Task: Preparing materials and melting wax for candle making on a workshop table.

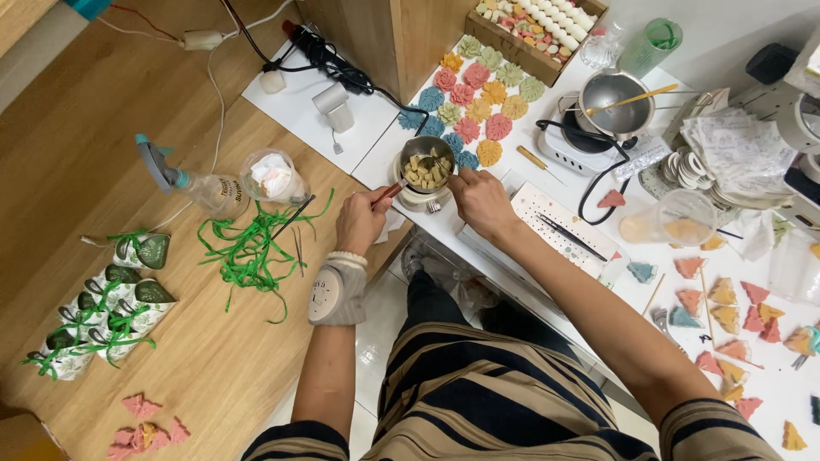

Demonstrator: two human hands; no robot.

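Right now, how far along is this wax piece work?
Done: rows of coloured flower pieces lie set out on the white table, and triangular pieces lie at right. In hand: the left hand holds a thin tool at the small metal pot of pale chunks, and the right hand steadies the pot. Left: the chunks look solid, unmelted.

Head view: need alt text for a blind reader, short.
Seen from above, a person's left hand holds the handle of a small metal pot of pale wax-like chunks while the right hand stirs it with a spoon. Coloured flower-shaped pieces lie on the white table behind the pot; green ribbon and a spray bottle lie on the wooden surface at left.
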